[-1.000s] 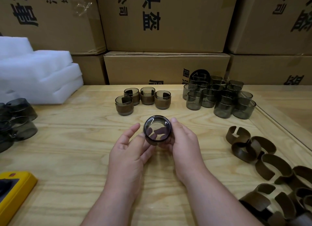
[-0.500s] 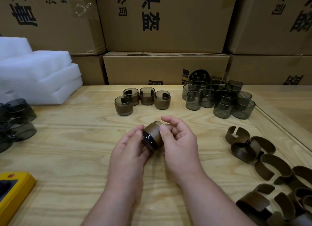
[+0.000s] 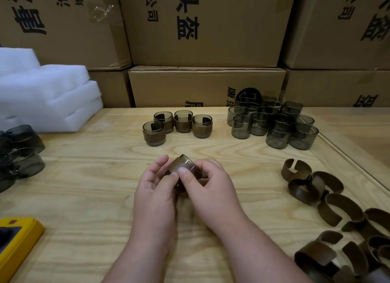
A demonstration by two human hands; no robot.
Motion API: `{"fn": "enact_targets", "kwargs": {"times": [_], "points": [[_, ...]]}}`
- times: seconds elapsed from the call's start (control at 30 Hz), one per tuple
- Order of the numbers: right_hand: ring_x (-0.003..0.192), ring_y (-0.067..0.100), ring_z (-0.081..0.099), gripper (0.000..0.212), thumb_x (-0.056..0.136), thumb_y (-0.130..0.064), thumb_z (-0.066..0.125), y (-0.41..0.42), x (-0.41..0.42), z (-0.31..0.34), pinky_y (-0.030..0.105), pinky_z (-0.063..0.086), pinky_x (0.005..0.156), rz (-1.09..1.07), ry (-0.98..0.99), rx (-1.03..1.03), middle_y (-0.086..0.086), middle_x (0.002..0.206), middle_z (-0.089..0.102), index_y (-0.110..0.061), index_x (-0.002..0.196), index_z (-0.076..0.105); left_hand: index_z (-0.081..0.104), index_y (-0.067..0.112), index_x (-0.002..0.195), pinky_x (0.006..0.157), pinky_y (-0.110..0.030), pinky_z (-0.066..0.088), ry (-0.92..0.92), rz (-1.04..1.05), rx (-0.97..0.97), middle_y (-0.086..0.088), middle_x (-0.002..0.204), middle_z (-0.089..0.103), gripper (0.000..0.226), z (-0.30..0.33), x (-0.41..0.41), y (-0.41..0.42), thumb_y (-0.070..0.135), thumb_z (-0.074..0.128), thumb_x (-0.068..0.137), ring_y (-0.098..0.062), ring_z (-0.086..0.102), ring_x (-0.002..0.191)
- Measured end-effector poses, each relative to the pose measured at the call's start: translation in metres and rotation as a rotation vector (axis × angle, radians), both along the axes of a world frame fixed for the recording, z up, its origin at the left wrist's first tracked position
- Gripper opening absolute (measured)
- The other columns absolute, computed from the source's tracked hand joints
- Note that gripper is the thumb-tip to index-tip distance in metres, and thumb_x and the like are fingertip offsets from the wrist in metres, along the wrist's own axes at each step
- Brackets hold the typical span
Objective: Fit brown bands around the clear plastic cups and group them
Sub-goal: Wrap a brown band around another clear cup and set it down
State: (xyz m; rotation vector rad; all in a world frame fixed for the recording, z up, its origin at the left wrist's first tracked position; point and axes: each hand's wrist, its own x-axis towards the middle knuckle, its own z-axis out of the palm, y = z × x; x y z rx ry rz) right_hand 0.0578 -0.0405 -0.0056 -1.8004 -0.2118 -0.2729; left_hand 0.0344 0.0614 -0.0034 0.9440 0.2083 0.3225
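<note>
At the centre of the frame, above the wooden table [image 3: 84, 177], both hands hold one cup [image 3: 191, 170] wearing a brown band [image 3: 178, 166]. The left hand [image 3: 155, 189] curls its fingers round the cup's left side; the right hand [image 3: 211, 187] pinches it with thumb on the band. Four banded cups [image 3: 179, 124] stand above centre, bare cups [image 3: 274, 122] upper right, loose bands [image 3: 316, 187] at right
</note>
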Motion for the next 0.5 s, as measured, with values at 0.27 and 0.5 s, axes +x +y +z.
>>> {"fn": "enact_targets", "kwargs": {"times": [0.27,0.5], "points": [[0.115,-0.001,0.043,0.012,0.083,-0.033,0.081,-0.001,-0.001,-0.003,0.004,0.030,0.095,-0.060,-0.167,-0.355,-0.024,0.107,0.054,-0.030,0.091,0.073,0.071,0.020,0.110,0.093,-0.028,0.051,0.032,0.149,0.029,-0.003,0.118,0.074,0.040,0.001,0.000,0.000,-0.008,0.046,0.096,-0.013,0.066,0.119],[0.082,0.010,0.058,0.021,0.088,-0.037,0.066,0.002,-0.009,0.008,0.022,0.047,0.079,-0.261,-0.508,-0.209,-0.009,0.082,0.062,-0.018,0.081,0.069,0.068,0.016,0.106,0.099,-0.037,0.053,0.055,0.186,0.020,-0.011,0.116,0.070,0.036,0.005,0.001,-0.002,-0.010,0.046,0.096,-0.020,0.067,0.107]]}}
